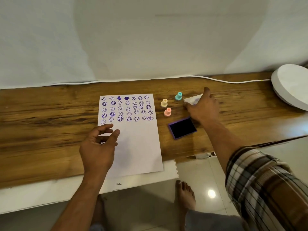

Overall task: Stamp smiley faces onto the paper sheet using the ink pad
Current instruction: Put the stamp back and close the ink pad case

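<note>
Head view: ink pad (182,127) just beside right-hand fingers (191,108).

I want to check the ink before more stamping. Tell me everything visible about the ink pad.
The ink pad is a flat square with a purple rim around a very dark, nearly black inked face. It lies open and uncovered, turned slightly askew, on the wooden table, right of the paper sheet and just in front of the pink stamp. Nothing appears to touch it; the right hand reaches past it.
</note>
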A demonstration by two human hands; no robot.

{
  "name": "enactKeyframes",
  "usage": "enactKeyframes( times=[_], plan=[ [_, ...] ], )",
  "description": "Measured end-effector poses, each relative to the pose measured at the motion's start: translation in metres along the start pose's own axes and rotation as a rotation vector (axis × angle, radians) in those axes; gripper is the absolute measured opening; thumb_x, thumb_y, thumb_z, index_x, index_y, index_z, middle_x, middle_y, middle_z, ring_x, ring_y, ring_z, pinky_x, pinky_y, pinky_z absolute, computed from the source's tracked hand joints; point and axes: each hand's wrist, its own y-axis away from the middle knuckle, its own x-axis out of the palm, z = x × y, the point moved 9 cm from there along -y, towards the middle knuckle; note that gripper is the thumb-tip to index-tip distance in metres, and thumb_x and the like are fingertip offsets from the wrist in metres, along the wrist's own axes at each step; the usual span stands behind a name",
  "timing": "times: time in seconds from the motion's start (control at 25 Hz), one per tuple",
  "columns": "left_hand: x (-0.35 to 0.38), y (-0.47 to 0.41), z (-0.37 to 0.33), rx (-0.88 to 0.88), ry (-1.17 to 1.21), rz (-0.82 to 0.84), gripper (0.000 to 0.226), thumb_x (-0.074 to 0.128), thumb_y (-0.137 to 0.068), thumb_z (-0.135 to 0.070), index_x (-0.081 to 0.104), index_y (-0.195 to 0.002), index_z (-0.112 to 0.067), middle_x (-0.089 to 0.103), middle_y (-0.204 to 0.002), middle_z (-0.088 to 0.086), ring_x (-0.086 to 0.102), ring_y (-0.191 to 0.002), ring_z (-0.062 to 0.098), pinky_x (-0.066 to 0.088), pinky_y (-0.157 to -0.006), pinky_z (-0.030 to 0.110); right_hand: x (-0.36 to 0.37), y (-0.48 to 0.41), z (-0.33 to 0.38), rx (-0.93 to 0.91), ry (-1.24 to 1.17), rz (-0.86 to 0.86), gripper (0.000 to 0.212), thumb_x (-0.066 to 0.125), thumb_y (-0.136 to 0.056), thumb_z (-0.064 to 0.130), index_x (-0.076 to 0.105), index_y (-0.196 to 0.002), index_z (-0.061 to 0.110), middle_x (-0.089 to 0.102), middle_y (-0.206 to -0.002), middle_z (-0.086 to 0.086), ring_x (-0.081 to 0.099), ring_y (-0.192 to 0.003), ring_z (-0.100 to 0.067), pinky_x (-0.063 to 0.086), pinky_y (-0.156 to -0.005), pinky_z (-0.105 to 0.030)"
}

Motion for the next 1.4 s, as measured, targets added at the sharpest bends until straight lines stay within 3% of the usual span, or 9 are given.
enactKeyframes(
  times=[0.2, 0.36, 0.48, 0.76, 0.92, 1.04, 1.2, 1.32, 1.4],
  plan=[
    [-0.002, -0.005, 0.0, -0.003, 0.026, -0.015, 0.021, 0.08, -0.085, -0.019, 0.075, -0.105, -0.025, 0.076, -0.097, -0.001, 0.073, -0.065, 0.011, 0.062, -0.074, 0.041, -0.021, 0.076, -0.009, 0.061, -0.323, -0.065, 0.103, 0.083, -0.07, 0.06, 0.028, -0.151, 0.029, 0.053, -0.144, -0.006, 0.056, -0.128, -0.029, 0.055, -0.097, -0.053],
    [0.0, -0.001, -0.003, -0.001, 0.047, -0.016, 0.021, 0.08, -0.086, -0.017, 0.075, -0.105, -0.023, 0.075, -0.094, -0.001, 0.072, -0.063, 0.01, 0.062, -0.075, 0.044, 0.001, 0.13, -0.001, -0.04, -0.167, -0.01, 0.103, 0.082, -0.075, 0.058, 0.024, -0.153, 0.024, 0.043, -0.152, -0.006, 0.046, -0.137, -0.03, 0.051, -0.103, -0.053],
    [0.0, 0.001, -0.003, 0.003, 0.031, -0.01, 0.021, 0.08, -0.086, -0.018, 0.075, -0.105, -0.024, 0.075, -0.095, -0.002, 0.073, -0.065, 0.014, 0.061, -0.072, 0.038, 0.013, 0.131, 0.004, -0.102, -0.106, 0.011, 0.1, 0.08, -0.078, 0.058, 0.024, -0.152, 0.02, 0.042, -0.151, -0.008, 0.043, -0.138, -0.03, 0.049, -0.102, -0.046],
    [0.009, -0.002, 0.001, -0.001, 0.015, 0.014, 0.022, 0.079, -0.087, -0.017, 0.074, -0.107, -0.021, 0.074, -0.096, 0.002, 0.073, -0.069, 0.021, 0.057, -0.062, 0.022, 0.021, 0.125, -0.001, -0.117, -0.084, -0.051, 0.095, 0.076, -0.08, 0.059, 0.027, -0.151, 0.017, 0.046, -0.149, -0.01, 0.043, -0.136, -0.03, 0.045, -0.104, -0.044],
    [0.01, 0.001, -0.001, 0.0, -0.016, 0.019, 0.021, 0.079, -0.087, -0.019, 0.074, -0.108, -0.022, 0.075, -0.096, 0.0, 0.074, -0.073, 0.023, 0.061, -0.068, 0.036, 0.024, 0.123, 0.0, -0.119, -0.017, -0.079, 0.098, 0.072, -0.08, 0.066, 0.027, -0.151, 0.015, 0.046, -0.149, -0.013, 0.043, -0.137, -0.033, 0.042, -0.108, -0.046],
    [0.021, 0.009, -0.009, 0.062, -0.13, 0.072, 0.024, 0.079, -0.086, -0.021, 0.075, -0.109, -0.025, 0.075, -0.099, -0.004, 0.073, -0.079, 0.016, 0.061, -0.071, 0.034, 0.026, 0.118, 0.0, -0.094, 0.052, -0.071, 0.104, 0.07, -0.076, 0.071, 0.025, -0.152, 0.016, 0.046, -0.15, -0.013, 0.041, -0.139, -0.034, 0.043, -0.109, -0.05],
    [0.06, 0.04, -0.025, 0.217, -0.368, 0.29, 0.052, 0.086, -0.079, -0.028, 0.067, -0.128, -0.026, 0.071, -0.12, -0.007, 0.069, -0.097, 0.01, 0.057, -0.082, 0.021, 0.024, 0.12, 0.007, -0.071, 0.0, -0.009, 0.109, 0.075, -0.07, 0.073, 0.027, -0.152, 0.02, 0.046, -0.151, -0.009, 0.041, -0.139, -0.031, 0.043, -0.108, -0.047],
    [0.094, 0.06, -0.021, 0.202, -0.524, 0.456, 0.084, 0.087, -0.074, -0.044, 0.048, -0.147, -0.03, 0.057, -0.146, -0.006, 0.059, -0.125, 0.016, 0.052, -0.104, 0.035, 0.015, 0.14, 0.033, -0.169, -0.145, -0.009, 0.105, 0.078, -0.064, 0.072, 0.034, -0.145, 0.021, 0.054, -0.14, -0.006, 0.049, -0.128, -0.026, 0.047, -0.097, -0.042],
    [0.102, 0.063, -0.021, 0.155, -0.483, 0.486, 0.088, 0.086, -0.075, -0.045, 0.044, -0.15, -0.028, 0.055, -0.149, -0.003, 0.057, -0.131, 0.02, 0.051, -0.109, 0.046, 0.011, 0.159, 0.049, -0.258, -0.204, -0.01, 0.099, 0.078, -0.061, 0.069, 0.037, -0.138, 0.021, 0.058, -0.129, -0.003, 0.052, -0.118, -0.024, 0.051, -0.09, -0.04]
  ],
)
